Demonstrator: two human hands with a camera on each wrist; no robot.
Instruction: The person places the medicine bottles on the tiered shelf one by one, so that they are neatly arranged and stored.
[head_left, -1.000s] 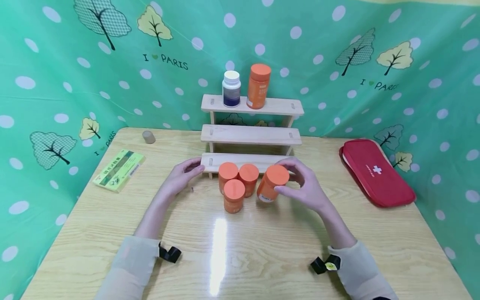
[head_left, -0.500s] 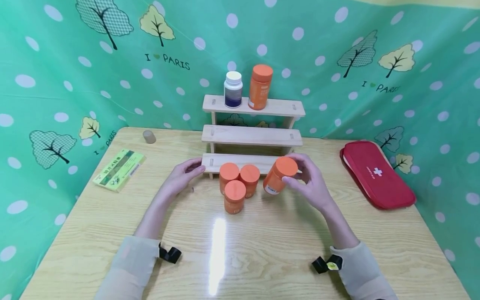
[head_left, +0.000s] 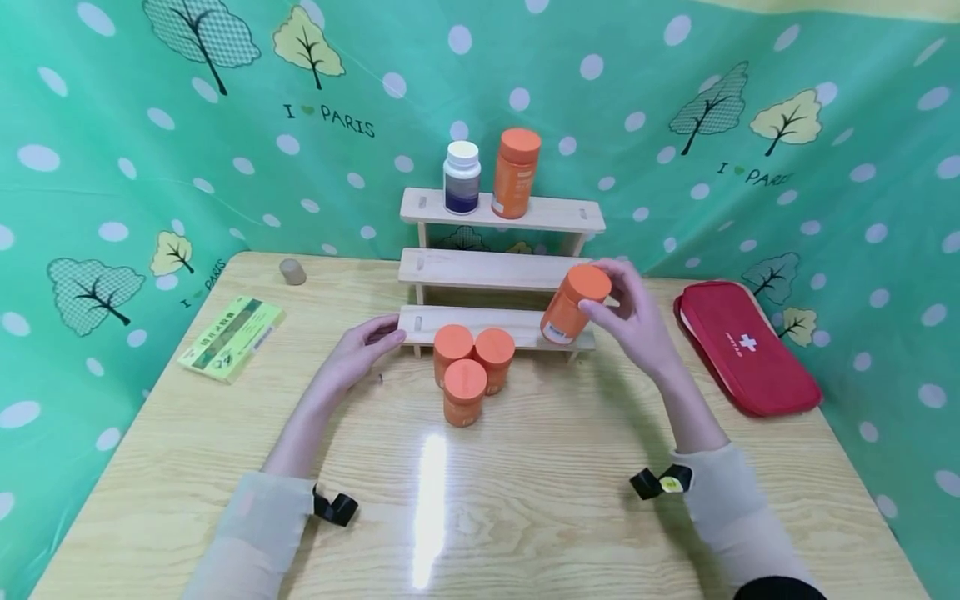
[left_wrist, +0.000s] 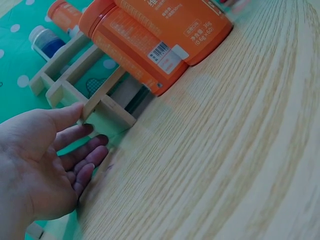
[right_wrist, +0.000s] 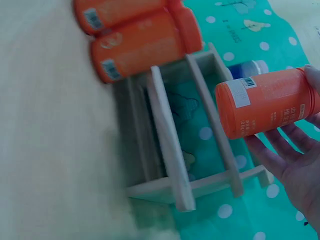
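My right hand (head_left: 637,321) grips an orange pill bottle (head_left: 576,304) by its upper part, tilted, overlapping the lowest step of a wooden step shelf (head_left: 480,268). In the right wrist view the same pill bottle (right_wrist: 267,102) shows its label and base, with fingers curled beneath. My left hand (head_left: 358,357) holds the left end of the lowest step between thumb and fingers; the left wrist view shows the thumb of that hand (left_wrist: 45,160) against the board's edge. Several similar orange bottles (head_left: 464,392) stand grouped in front of the shelf.
On the top step stand a white-capped bottle (head_left: 461,177) and an orange bottle (head_left: 515,173). A green-yellow box (head_left: 231,337) and a small grey cylinder (head_left: 292,272) lie on the left. A red first-aid pouch (head_left: 746,346) lies right. A polka-dot curtain (head_left: 480,75) hangs behind.
My right hand has lifted the orange pill bottle up and to the right, from beside the grouped bottles to over the lowest step. My left hand has stayed at the shelf's end.
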